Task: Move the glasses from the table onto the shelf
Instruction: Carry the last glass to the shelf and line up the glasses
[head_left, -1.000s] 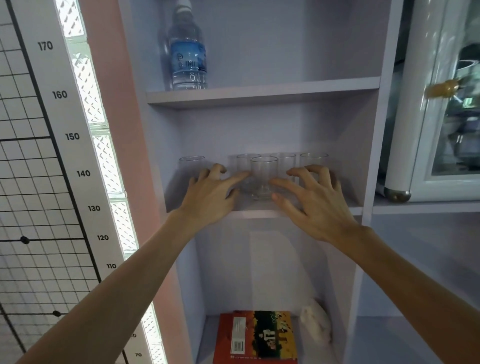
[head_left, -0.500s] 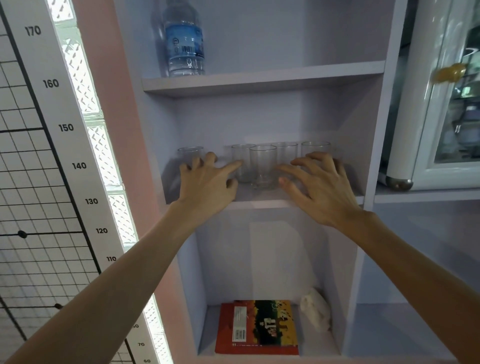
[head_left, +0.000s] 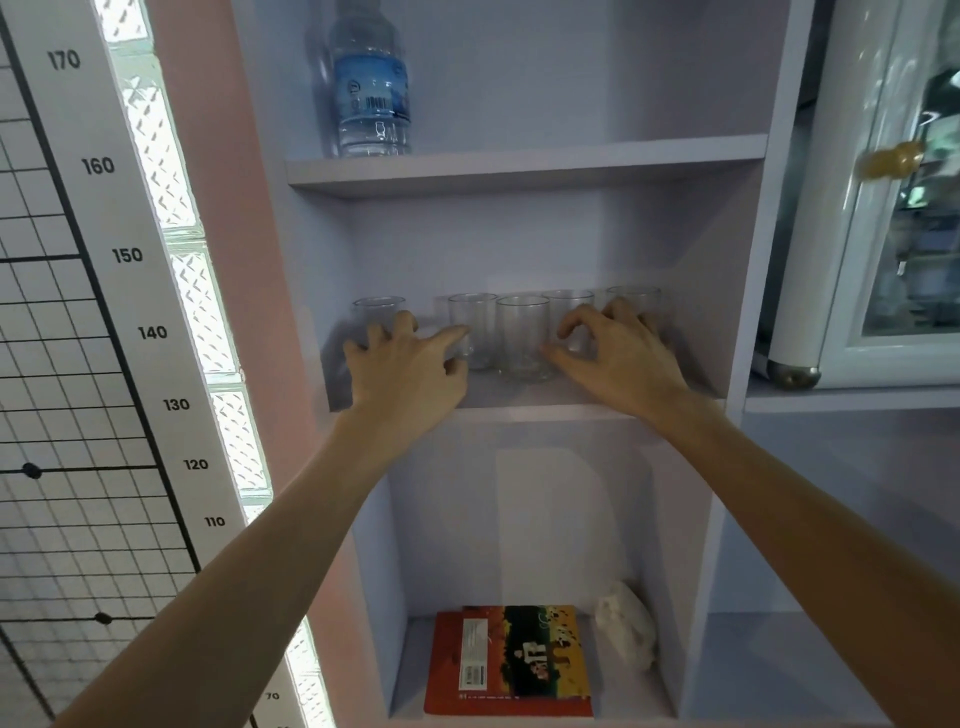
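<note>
Several clear glasses stand in a row on the middle shelf (head_left: 545, 410) of a pale cupboard. One glass (head_left: 522, 338) stands slightly forward of the others, in the middle. My left hand (head_left: 410, 369) is in front of the leftmost glass (head_left: 378, 310), its fingers curled and apart and its thumb reaching to the second glass (head_left: 472, 325). My right hand (head_left: 618, 358) is in front of the two right glasses (head_left: 634, 297), fingers curled, thumb by the front glass's base. Neither hand holds a glass.
A water bottle (head_left: 371, 88) stands on the shelf above. Below lie a red book (head_left: 511, 660) and a white crumpled object (head_left: 626, 631). A height ruler (head_left: 130, 254) runs up the left wall. A white glass-door cabinet (head_left: 891, 161) stands to the right.
Both hands have moved deeper onto the shelf and slightly apart from the front glass. Their fingers have gone from spread flat to curled.
</note>
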